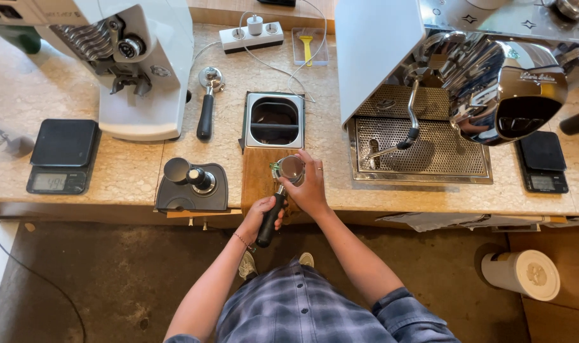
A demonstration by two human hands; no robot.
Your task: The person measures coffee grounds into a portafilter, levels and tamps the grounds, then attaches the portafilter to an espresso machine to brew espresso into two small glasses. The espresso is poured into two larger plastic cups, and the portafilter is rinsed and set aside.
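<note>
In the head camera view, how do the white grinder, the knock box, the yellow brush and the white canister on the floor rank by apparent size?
Largest to smallest, as they look:
1. white grinder
2. knock box and white canister, which look about alike; the canister sits lower, farther from the camera, so I won't rank them
3. yellow brush

the person wears a plaid shirt (302, 305) in muted blue and grey checks, its fabric crossed by thin pale lines. both sleeves are rolled up above the elbow, the right sleeve cuff (404, 305) forming a thick blue-grey fold; the forearms are bare. the left hand (259, 216) carries a thin beaded bracelet (240, 240) at the wrist. the right hand (310, 187) bears a narrow ring (319, 169) on one finger. below the shirt hem, the toes of two pale shoes (248, 265) show against the dark floor
</note>
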